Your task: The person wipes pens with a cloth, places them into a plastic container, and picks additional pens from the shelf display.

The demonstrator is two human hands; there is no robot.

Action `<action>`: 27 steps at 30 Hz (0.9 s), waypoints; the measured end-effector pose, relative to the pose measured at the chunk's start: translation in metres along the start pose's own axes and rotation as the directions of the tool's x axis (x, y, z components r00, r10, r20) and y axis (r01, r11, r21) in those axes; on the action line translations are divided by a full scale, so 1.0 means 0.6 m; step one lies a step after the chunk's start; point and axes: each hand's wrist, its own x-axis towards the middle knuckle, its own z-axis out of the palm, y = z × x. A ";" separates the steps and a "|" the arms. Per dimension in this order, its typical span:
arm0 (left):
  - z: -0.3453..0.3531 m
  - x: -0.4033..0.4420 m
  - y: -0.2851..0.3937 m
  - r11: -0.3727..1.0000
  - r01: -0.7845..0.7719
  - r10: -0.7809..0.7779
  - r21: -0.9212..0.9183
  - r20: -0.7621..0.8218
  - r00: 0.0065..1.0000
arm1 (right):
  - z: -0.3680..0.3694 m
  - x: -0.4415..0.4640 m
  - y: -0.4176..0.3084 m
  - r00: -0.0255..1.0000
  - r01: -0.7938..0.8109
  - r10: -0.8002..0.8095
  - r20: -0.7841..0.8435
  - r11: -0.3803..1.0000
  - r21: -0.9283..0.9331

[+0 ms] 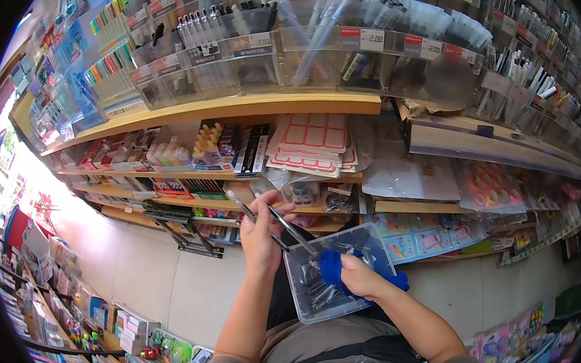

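Observation:
My left hand [262, 236] is closed around a couple of slim, dark-and-clear pens [290, 230], which slant down toward the right. In my right hand [361, 278] is a bunched bright blue cloth [331, 269], close to the lower end of one pen; whether they touch I cannot tell. Under both hands a clear plastic bin [304, 316] rests at my lap. Several more pens [324, 294] lie loose inside it, partly covered by the cloth and my right hand.
Ahead, a wooden shelf edge [229, 109] carries clear pen holders [233, 76] with price tags. Lower shelves hold boxes and red-framed label sheets [314, 138]. A black folding stand [187, 228] is on the tiled floor [182, 281] at left. Merchandise racks [61, 326] flank me behind left.

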 end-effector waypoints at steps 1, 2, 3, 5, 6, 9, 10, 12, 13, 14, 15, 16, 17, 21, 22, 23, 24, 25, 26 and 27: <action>0.000 0.000 0.010 1.000 -0.001 0.001 0.012 -0.010 1.000 | -0.001 0.002 0.005 0.993 0.033 -0.026 -0.114 0.998 0.060; -0.003 -0.001 0.008 0.994 0.056 -0.061 0.093 0.053 0.997 | -0.005 0.008 0.013 0.972 0.072 -0.044 -0.229 0.991 0.116; -0.006 -0.005 0.004 0.979 0.107 -0.127 0.176 0.110 0.986 | -0.009 0.013 0.019 0.938 0.117 -0.054 -0.341 0.979 0.165; 0.012 -0.025 -0.005 0.908 0.205 -0.284 0.365 0.179 0.942 | -0.021 0.017 0.014 0.884 0.251 -0.130 -0.449 0.942 0.221; 0.018 -0.037 -0.020 0.881 0.234 -0.359 0.412 0.258 0.897 | -0.022 0.016 0.008 0.849 0.330 -0.171 -0.500 0.910 0.250; 0.023 -0.072 -0.082 0.815 0.226 -0.463 0.534 0.366 0.807 | -0.027 0.022 0.012 0.727 0.496 -0.358 -0.586 0.864 0.088; 0.021 -0.079 -0.102 0.791 0.230 -0.492 0.567 0.367 0.789 | -0.028 0.020 0.010 0.716 0.500 -0.401 -0.571 0.866 0.019; 0.021 -0.090 -0.115 0.731 -0.012 -0.402 0.682 0.444 0.801 | -0.026 0.012 0.005 0.699 0.503 -0.481 -0.529 0.856 -0.114; 0.020 -0.094 -0.118 0.678 -0.134 -0.360 0.722 0.486 0.797 | -0.020 0.008 -0.004 0.704 0.496 -0.493 -0.512 0.856 -0.142; 0.018 -0.098 -0.120 0.653 -0.159 -0.361 0.740 0.489 0.794 | -0.024 0.009 0.002 0.723 0.471 -0.491 -0.486 0.865 -0.173; 0.017 -0.101 -0.119 0.626 -0.184 -0.363 0.758 0.492 0.791 | -0.029 0.011 0.008 0.742 0.447 -0.488 -0.459 0.871 -0.204; 0.019 -0.102 -0.115 0.597 -0.211 -0.364 0.774 0.496 0.789 | -0.032 0.012 0.011 0.760 0.425 -0.485 -0.432 0.874 -0.235; 0.023 -0.101 -0.106 0.573 -0.219 -0.384 0.790 0.495 0.780 | -0.029 0.014 0.012 0.761 0.435 -0.438 -0.479 0.892 -0.123; 0.027 -0.105 -0.092 0.562 -0.237 -0.317 0.793 0.471 0.823 | -0.039 0.017 0.004 0.680 0.458 -0.270 -0.682 0.882 0.107; 0.031 -0.105 -0.081 0.555 -0.210 -0.340 0.805 0.450 0.826 | -0.045 0.016 0.001 0.656 0.492 -0.239 -0.716 0.854 0.166; 0.033 -0.104 -0.075 0.547 -0.183 -0.363 0.817 0.428 0.827 | -0.050 0.015 -0.002 0.633 0.527 -0.205 -0.747 0.821 0.221; 0.029 -0.103 -0.076 0.572 -0.191 -0.346 0.798 0.446 0.826 | -0.055 0.014 -0.003 0.611 0.560 -0.166 -0.774 0.782 0.274; 0.023 -0.103 -0.080 0.595 -0.198 -0.328 0.779 0.460 0.825 | -0.059 0.014 -0.004 0.610 0.600 -0.155 -0.777 0.730 0.326; 0.018 -0.102 -0.084 0.616 -0.204 -0.310 0.761 0.473 0.825 | -0.066 0.014 0.000 0.624 0.602 -0.150 -0.767 0.718 0.350; 0.015 -0.101 -0.088 0.610 -0.295 -0.252 0.735 0.534 0.807 | -0.071 0.014 0.005 0.639 0.602 -0.145 -0.755 0.705 0.374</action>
